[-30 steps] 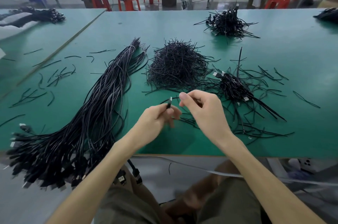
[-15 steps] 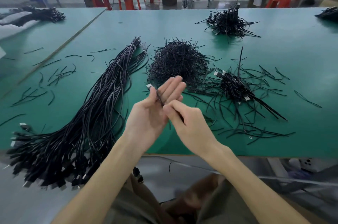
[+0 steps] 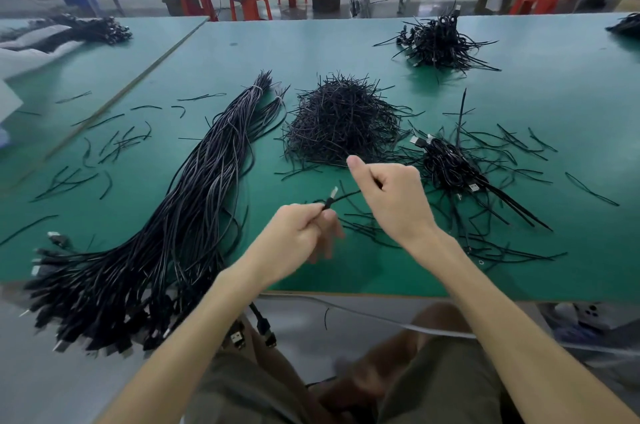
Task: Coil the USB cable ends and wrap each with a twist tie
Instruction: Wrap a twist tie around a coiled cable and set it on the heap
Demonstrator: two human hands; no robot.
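- Head view: one heap of twist ties [image 3: 341,126] is sitting in the middle of the green table [image 3: 346,43] and is serving here as the landmark.
- One long cable bundle [image 3: 194,202] is lying left of the heap, with its plug ends overhanging the near table edge.
- Two coiled-cable piles are resting on the table: the near pile [image 3: 446,160] just right of the heap, and the far pile [image 3: 440,43] beyond the heap and to the right.
- Loose ties are lying on both sides of the heap, too many to count.
- Two hands are working just in front of the heap, sharing one USB cable [image 3: 346,196].
- The left hand [image 3: 298,240] is curling its fingers round the cable just below the silver plug.
- The right hand [image 3: 391,195], nearer the heap, is fisting the cable's other stretch, thumb sticking up.
- Half a second earlier the left fingers were straight and the hands were touching. Now they are apart, with the cable stretching between them.
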